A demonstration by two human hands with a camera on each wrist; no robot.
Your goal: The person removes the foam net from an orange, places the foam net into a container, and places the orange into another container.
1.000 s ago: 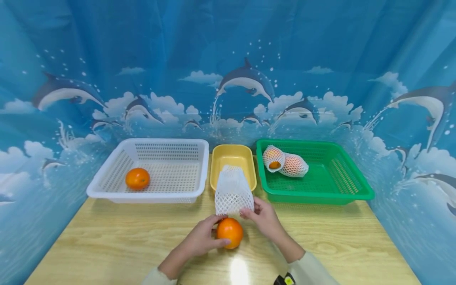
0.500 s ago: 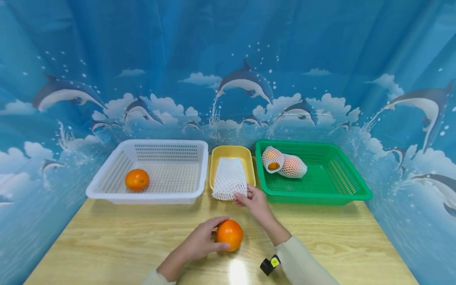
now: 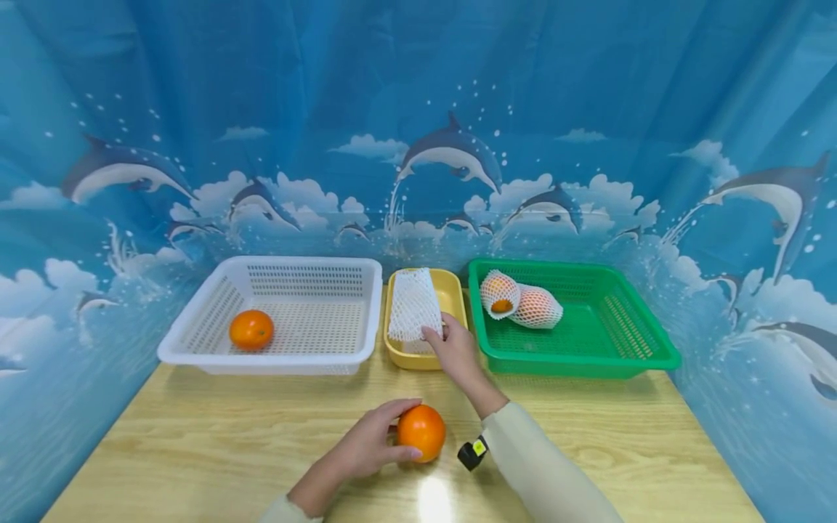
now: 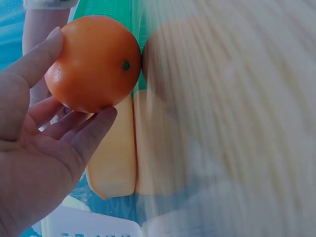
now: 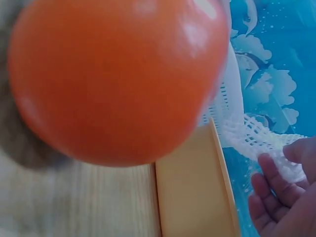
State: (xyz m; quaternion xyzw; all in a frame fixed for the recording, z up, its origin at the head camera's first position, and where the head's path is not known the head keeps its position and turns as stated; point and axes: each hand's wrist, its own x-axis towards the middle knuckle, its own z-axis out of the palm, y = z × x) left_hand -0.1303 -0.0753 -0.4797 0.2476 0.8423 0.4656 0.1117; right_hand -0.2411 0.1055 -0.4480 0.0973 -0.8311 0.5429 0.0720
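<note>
On the table, my left hand [image 3: 369,442] holds an orange [image 3: 421,434], with thumb and fingers curved round its left side. The left wrist view shows the same orange [image 4: 96,64] with its green stem spot facing the camera. My right hand [image 3: 458,352] pinches the lower right corner of a white foam fruit net [image 3: 413,305]. That net hangs flat over the yellow tray [image 3: 460,298]. Seen from the right wrist, the net [image 5: 256,138] bunches at the thumb and fingers, while the orange [image 5: 118,84] blocks much of that view.
At left, a white basket [image 3: 261,358] holds one orange [image 3: 251,330]. To the right, a green basket [image 3: 588,367] contains two net-wrapped fruits [image 3: 538,307], touching each other. A dolphin-print curtain [image 3: 418,87] closes off the back of the wooden table [image 3: 216,436].
My right hand has carried the foam net away from the orange, forward and slightly left, over the yellow tray. The left hand stays at the orange.
</note>
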